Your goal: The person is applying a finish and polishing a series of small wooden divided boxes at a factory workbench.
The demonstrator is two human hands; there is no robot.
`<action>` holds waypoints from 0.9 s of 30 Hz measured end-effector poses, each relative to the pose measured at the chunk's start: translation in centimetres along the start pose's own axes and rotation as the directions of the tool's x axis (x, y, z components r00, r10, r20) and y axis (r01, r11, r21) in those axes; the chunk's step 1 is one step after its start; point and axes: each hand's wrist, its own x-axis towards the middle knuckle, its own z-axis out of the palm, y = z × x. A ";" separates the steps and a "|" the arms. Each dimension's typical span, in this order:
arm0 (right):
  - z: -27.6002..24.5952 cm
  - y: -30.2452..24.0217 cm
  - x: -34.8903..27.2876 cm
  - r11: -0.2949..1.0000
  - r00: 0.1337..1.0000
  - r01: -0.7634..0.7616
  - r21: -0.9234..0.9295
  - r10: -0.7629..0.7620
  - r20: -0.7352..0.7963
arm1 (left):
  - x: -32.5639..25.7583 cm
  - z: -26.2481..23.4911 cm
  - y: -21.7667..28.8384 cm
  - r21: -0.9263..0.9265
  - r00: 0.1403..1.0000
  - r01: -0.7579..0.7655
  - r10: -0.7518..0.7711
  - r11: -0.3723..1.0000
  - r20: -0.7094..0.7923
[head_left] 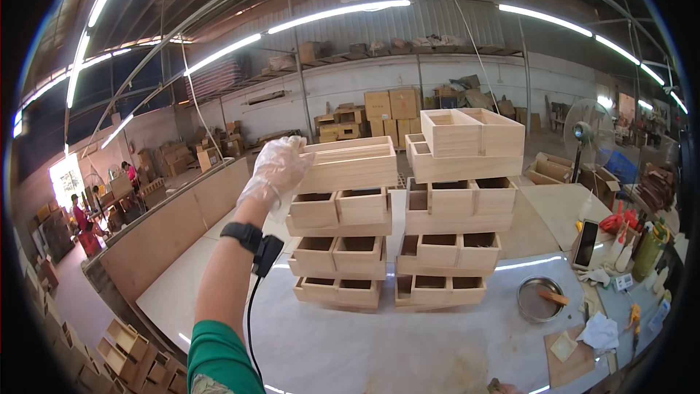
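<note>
my left hand [281, 168] is up at the left end of the top box [350, 173] of the left stack. i have a clear thin glove [271, 171] on. my fingers are bent at the corner of the wood, but i cannot tell if they pinch it, because my hand hides that side. a small brown bit pokes in at the bottom edge and may be my right hand [503, 388]; i cannot see how its fingers are.

the top box is pale wood, and it sits on more boxes like it. under it, the fronts stick out and show dark gaps. just beside it is the right stack [456, 208], which is taller, with a box split in two [456, 142] on top. both stacks stand on the big pale table [313, 343].

on my arm are a black band [244, 235] and a green sleeve [222, 350]. to the right on the table, i see a round metal pan [526, 312] with a tan piece [554, 297] in it, and a white cloth [599, 333] near it. a fan [581, 133] stands farther back.
</note>
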 end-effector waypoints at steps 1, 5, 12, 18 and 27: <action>-0.1 1.3 0.2 0.997 0.998 0.052 0.063 -0.051 -0.025 | 1.5 0.6 0.7 -0.005 1.000 0.023 -0.023 1.000 0.021; -1.3 6.7 0.5 0.974 0.974 0.222 0.046 -0.219 -0.064 | 7.3 3.8 1.8 0.158 0.976 0.017 -0.050 0.987 0.210; -2.4 13.0 0.5 0.957 0.948 -0.289 -0.008 0.287 0.139 | 11.7 8.4 1.0 0.248 0.851 -0.099 -0.047 0.964 0.524; -3.6 7.4 -0.2 0.898 0.987 0.055 -0.437 -0.116 -0.113 | 13.4 11.7 -4.8 0.160 0.963 -0.121 0.077 0.980 0.259; -6.1 -0.2 -1.8 0.922 0.912 -0.361 0.141 0.381 -0.154 | 4.3 0.3 -5.2 -0.082 1.000 -0.007 0.007 0.997 -0.005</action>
